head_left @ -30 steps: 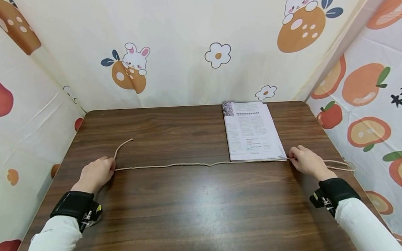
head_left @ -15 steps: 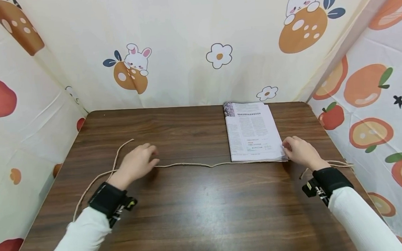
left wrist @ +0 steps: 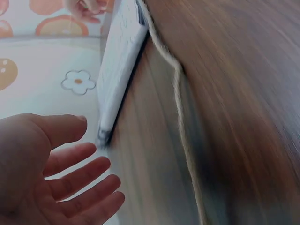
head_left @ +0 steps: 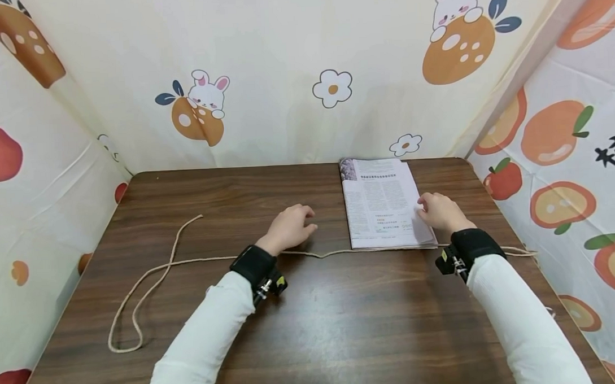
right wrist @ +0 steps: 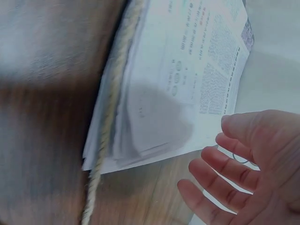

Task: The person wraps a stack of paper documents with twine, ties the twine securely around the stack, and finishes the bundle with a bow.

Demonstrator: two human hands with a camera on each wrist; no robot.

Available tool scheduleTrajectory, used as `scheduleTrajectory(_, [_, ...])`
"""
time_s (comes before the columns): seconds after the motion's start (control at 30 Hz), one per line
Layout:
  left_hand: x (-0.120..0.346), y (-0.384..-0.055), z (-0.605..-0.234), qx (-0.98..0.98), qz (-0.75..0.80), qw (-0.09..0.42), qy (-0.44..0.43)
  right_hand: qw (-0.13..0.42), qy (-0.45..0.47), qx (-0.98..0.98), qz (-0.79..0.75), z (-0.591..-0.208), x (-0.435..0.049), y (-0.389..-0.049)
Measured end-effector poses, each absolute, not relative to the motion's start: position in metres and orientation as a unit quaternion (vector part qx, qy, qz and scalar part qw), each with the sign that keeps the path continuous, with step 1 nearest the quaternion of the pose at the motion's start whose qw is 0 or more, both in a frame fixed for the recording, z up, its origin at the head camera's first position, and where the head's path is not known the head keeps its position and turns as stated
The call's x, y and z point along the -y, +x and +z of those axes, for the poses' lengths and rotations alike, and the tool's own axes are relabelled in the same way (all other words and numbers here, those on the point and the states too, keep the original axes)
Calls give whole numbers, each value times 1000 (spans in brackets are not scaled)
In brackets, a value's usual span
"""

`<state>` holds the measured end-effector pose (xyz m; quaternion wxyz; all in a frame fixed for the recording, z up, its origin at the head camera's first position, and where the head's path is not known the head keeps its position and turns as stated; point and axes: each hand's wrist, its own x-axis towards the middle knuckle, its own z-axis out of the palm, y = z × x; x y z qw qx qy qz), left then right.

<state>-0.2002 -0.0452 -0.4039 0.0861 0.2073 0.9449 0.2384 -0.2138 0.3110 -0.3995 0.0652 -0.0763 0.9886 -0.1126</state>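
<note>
Head view: left hand [head_left: 287, 229] and right hand [head_left: 442, 212] come off the rope [head_left: 203, 259], fingers loosely spread, empty, at 9 and 3 o'clock of the magazine [head_left: 379, 206]; rope seems laid out.

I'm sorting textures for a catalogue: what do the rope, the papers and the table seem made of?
Rope: matte beige fibre, perhaps cotton or jute; twisted strands show.
Papers: thin, mostly matte paper; printed text, layered edges.
Table: satin brown wood or wood-look laminate; grain streaks, soft glare.
</note>
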Motion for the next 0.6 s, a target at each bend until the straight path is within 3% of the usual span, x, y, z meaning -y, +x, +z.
scheduleTrajectory(0.6, [-26,-236,-413,-914,358,184,52,161,28,-978,-126,-402,-305,-237])
